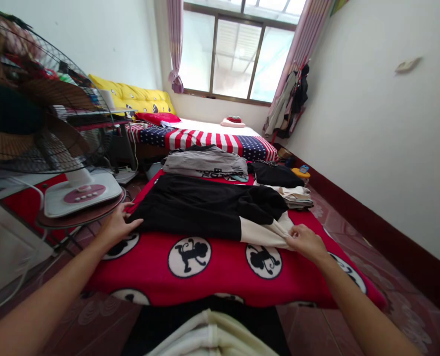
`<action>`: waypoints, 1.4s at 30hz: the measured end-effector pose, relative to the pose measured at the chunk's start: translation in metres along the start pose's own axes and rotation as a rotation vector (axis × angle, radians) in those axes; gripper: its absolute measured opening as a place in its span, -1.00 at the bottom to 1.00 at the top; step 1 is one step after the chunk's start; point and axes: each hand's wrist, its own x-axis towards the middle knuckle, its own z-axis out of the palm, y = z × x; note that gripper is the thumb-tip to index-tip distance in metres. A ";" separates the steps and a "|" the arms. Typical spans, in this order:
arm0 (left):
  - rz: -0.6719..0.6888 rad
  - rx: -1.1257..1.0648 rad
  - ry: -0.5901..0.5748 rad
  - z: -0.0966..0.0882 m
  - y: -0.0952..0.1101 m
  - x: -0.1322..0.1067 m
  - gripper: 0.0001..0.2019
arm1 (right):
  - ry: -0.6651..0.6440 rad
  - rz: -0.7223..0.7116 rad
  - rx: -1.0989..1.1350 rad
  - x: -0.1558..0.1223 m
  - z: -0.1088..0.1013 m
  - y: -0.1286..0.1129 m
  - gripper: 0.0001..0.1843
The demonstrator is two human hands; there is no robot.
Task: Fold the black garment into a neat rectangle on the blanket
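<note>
A long black garment with cream fabric at its right end (193, 207) lies flat across the red blanket with monkey prints (220, 267). Its exact kind is hard to tell. My left hand (119, 225) rests at the garment's left edge, thumb and fingers apart, the thumb touching the black cloth. On the other side, my right hand (306, 242) is closed on the cream fabric, pinching its near corner. Just beyond the garment lies a grey piece of clothing with dark lettering (205, 163).
Behind on the right are folded black clothes (277, 174) and a cream stack (297, 197). A standing fan (82, 193) is close on the left. A bed with a stars-and-stripes cover (205, 140) stands under the window. Clothes (288, 101) hang by the right wall.
</note>
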 end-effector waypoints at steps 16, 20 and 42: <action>-0.060 -0.663 0.105 -0.009 0.042 0.003 -0.38 | 0.357 -0.085 0.483 0.039 0.038 -0.068 -0.58; -0.052 -0.611 -0.095 -0.019 0.032 -0.011 -0.37 | 0.101 0.001 -0.035 0.029 0.028 -0.053 -0.67; -0.055 -0.737 0.017 -0.012 0.044 -0.013 -0.58 | -0.040 -0.461 0.263 0.046 0.078 -0.205 -0.73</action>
